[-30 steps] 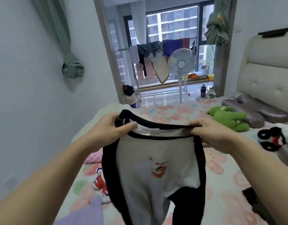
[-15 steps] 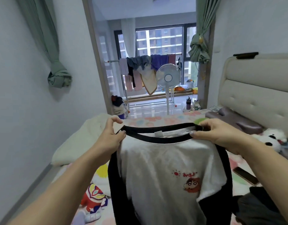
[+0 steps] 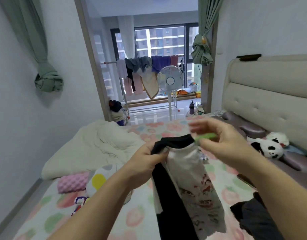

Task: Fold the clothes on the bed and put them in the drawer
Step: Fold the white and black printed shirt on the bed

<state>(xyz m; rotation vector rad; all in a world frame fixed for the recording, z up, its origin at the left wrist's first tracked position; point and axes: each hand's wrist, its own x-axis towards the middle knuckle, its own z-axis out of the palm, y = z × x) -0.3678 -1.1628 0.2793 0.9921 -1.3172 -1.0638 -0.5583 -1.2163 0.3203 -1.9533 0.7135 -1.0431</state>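
Observation:
A white T-shirt (image 3: 187, 170) with black sleeves, black collar and a small red cartoon print hangs over the flowered bed (image 3: 140, 219), gathered into a narrow lengthwise bundle. My left hand (image 3: 145, 163) grips it at the collar and shoulder. My right hand (image 3: 220, 144) is blurred just beside the collar's right end, with thumb and forefinger apart. A dark garment (image 3: 253, 219) lies on the bed at lower right. No drawer is in view.
A rumpled white duvet (image 3: 100, 146) covers the bed's far left, with a pink folded cloth (image 3: 73, 182) and printed clothes near it. A panda plush (image 3: 267, 148) lies by the padded headboard (image 3: 270, 101). A standing fan (image 3: 170, 80) and a drying rack stand beyond the doorway.
The shirt was stretched wide between both hands by the collar. Now it is gathered narrow in my left hand, and my right hand has come off its shoulder. The view has tilted down a little.

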